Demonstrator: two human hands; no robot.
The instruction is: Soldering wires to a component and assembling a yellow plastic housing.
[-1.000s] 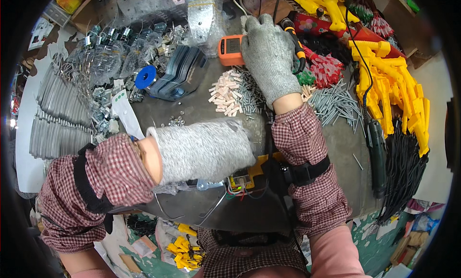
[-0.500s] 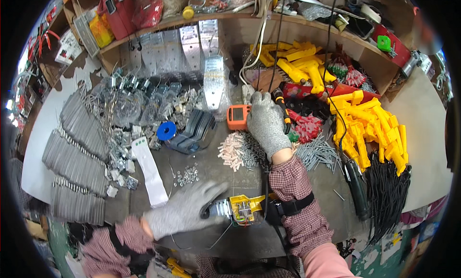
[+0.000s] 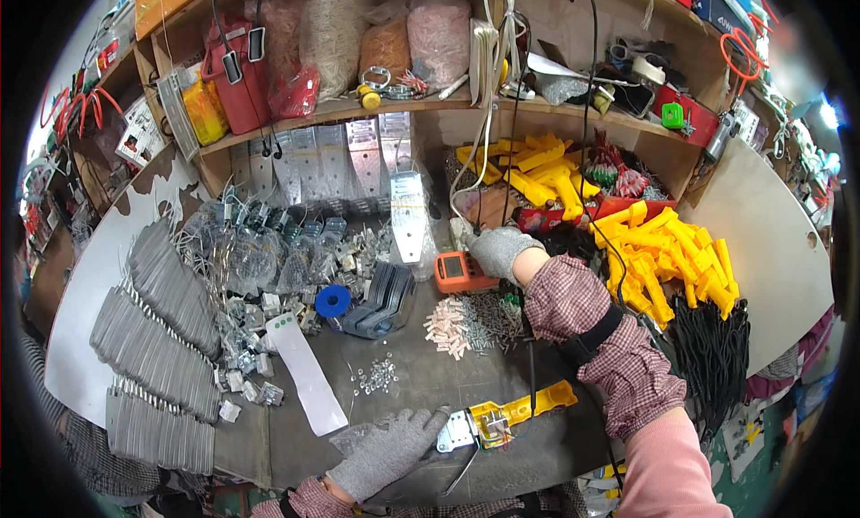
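My left hand [image 3: 390,453], in a grey knitted glove, is closed around the metal end of a yellow-handled assembly [image 3: 491,426] at the table's front. The assembly's open yellow housing shows small metal parts and thin wires, and its handle points right. Farther back, my gloved right hand [image 3: 502,253] is curled at the right end of an orange box with a small screen [image 3: 461,273]. Its fingertips are partly hidden, so what they grip cannot be made out. A thin dark rod or cord [image 3: 532,375] runs from below my right forearm to the yellow handle.
Grey metal strips [image 3: 148,366] fan out at left, near a white strip [image 3: 307,375] and a blue roll [image 3: 332,300]. Small nuts [image 3: 376,376] and pale pink sleeves [image 3: 448,326] lie mid-table. Yellow handles [image 3: 667,258] and black cords [image 3: 712,352] are piled at right. A cable hangs overhead.
The view has shifted, showing more of the shelf. My left hand has gone from a blurred sweep to gripping the assembly's metal end. My right hand remains by the orange box, now more curled.
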